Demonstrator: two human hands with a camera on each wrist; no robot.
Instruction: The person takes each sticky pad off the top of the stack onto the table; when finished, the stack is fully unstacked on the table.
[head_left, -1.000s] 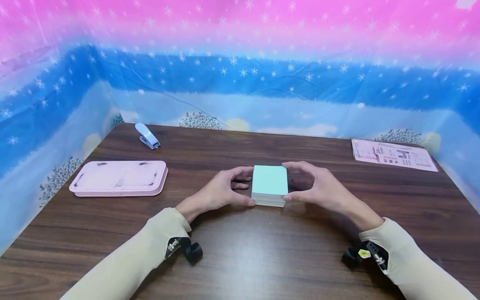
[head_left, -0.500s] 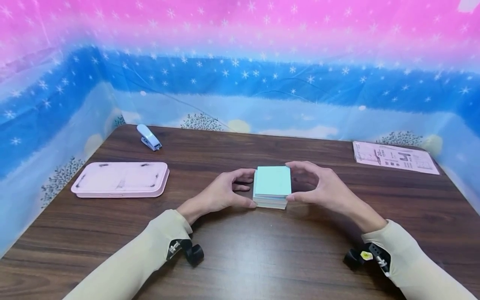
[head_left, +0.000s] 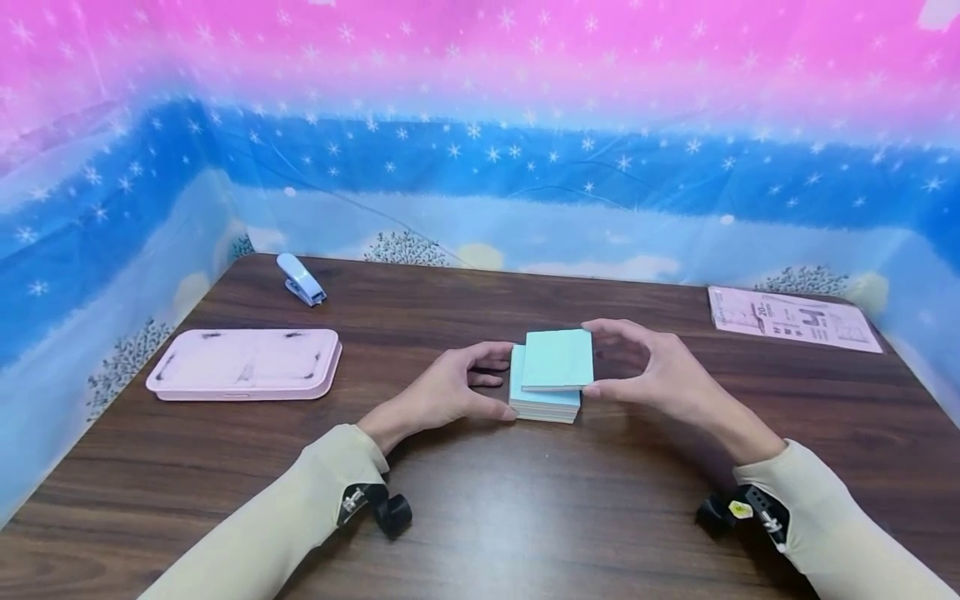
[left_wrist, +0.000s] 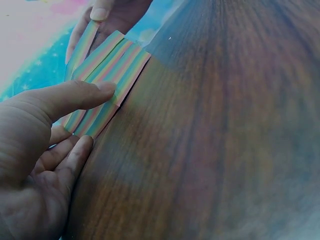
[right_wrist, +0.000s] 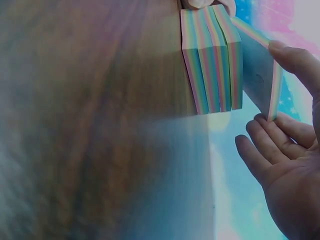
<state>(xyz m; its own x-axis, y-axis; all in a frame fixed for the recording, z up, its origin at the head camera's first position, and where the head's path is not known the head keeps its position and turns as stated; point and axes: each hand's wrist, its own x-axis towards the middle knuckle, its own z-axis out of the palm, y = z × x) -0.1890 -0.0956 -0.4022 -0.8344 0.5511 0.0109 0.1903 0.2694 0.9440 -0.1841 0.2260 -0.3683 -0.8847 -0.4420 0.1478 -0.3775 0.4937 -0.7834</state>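
Though mint-topped, multicol.-edged sq. notepads [head_left: 556, 367]

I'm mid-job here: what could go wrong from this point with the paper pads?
The top pad might slip or twist: the right hand pinches it only near its right edge, and it tilts off the lower stack.

The lower stack could slide or spread if dragged: its layers look separate and slightly uneven in the right wrist view, and the left hand holds it only at its left side.
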